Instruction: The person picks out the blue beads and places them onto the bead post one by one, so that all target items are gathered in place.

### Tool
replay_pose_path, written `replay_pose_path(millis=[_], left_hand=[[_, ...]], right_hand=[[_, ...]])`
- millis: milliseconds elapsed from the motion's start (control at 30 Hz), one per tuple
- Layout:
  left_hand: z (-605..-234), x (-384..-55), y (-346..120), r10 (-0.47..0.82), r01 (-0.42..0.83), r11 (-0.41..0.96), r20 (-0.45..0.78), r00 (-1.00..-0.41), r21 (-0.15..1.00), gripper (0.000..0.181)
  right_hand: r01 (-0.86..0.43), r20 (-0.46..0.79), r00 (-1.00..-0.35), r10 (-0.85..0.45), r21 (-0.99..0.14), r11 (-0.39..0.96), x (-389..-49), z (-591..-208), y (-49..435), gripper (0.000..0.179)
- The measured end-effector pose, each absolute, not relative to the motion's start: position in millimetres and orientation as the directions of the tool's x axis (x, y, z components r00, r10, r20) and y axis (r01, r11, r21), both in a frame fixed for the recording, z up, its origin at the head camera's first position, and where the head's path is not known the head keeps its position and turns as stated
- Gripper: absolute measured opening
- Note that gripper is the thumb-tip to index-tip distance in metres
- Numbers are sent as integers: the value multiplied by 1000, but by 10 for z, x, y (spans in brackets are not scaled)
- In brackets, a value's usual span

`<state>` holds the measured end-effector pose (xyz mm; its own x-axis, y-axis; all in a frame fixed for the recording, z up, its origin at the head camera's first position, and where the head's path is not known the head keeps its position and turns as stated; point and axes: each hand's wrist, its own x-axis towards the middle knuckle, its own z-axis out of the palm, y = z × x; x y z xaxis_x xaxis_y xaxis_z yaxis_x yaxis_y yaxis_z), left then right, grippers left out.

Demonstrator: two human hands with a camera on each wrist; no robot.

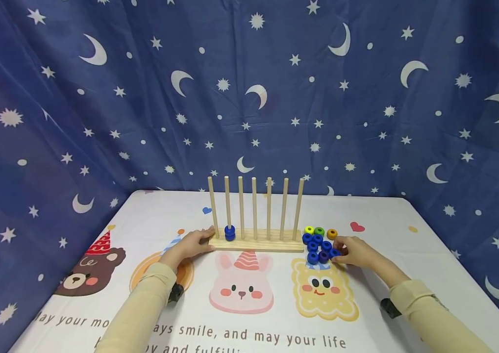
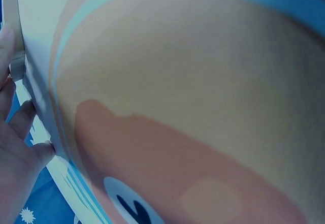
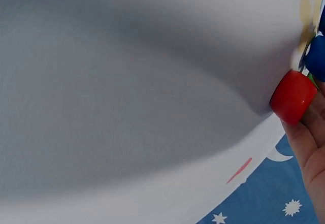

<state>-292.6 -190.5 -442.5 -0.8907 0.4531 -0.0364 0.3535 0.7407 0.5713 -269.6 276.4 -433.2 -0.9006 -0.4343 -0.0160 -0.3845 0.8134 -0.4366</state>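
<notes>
A wooden peg stand [image 1: 256, 243] with several upright rods stands on the table, and blue beads [image 1: 229, 236] are stacked low on its second rod from the left. My left hand [image 1: 189, 244] holds the left end of its base. At the right end lies a group of loose beads, mostly blue [image 1: 312, 250]. My right hand [image 1: 355, 252] pinches a blue bead [image 1: 335, 254] at the group's right edge. A red bead [image 3: 293, 98] sits against the right fingers in the right wrist view; the hand hides it in the head view.
Yellow [image 1: 309, 233], green [image 1: 318, 234] and orange [image 1: 332, 237] beads lie behind the blue ones, with a purple bead [image 1: 323, 260] at the front. A printed white cloth [image 1: 276, 289] covers the table. Behind it hangs a blue star-patterned curtain [image 1: 232, 108].
</notes>
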Motion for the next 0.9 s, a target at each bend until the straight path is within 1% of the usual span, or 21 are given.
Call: replay_pose_path(millis=[133,300,567,700,900], left_hand=[[-4408,-2943,-1913,452,354,742,-34,-892,569,58],[-4402,-2967,-1909,456,359,746,-38,-889,561,59],[-4430,-2972,-1909,451,359,755,-37,-892,548,60],[-4447,-2953,-1921,441,349,756,-37,-897,554,59],[-4459,-2932,-1928,445,351,749,-34,-895,562,59]], right_hand=[[-411,-6,-889,-459,-433,802,-2721,-4316,2783,21],[-436,-23,-870,-492,-428,791,-2747,-4275,2805,21],[-491,-31,-840,-542,-380,784,-2747,-4188,2785,22],[-483,-22,-849,-528,-372,792,-2705,-4190,2775,24],[-446,9,-875,-484,-403,799,-2648,-4195,2760,25]])
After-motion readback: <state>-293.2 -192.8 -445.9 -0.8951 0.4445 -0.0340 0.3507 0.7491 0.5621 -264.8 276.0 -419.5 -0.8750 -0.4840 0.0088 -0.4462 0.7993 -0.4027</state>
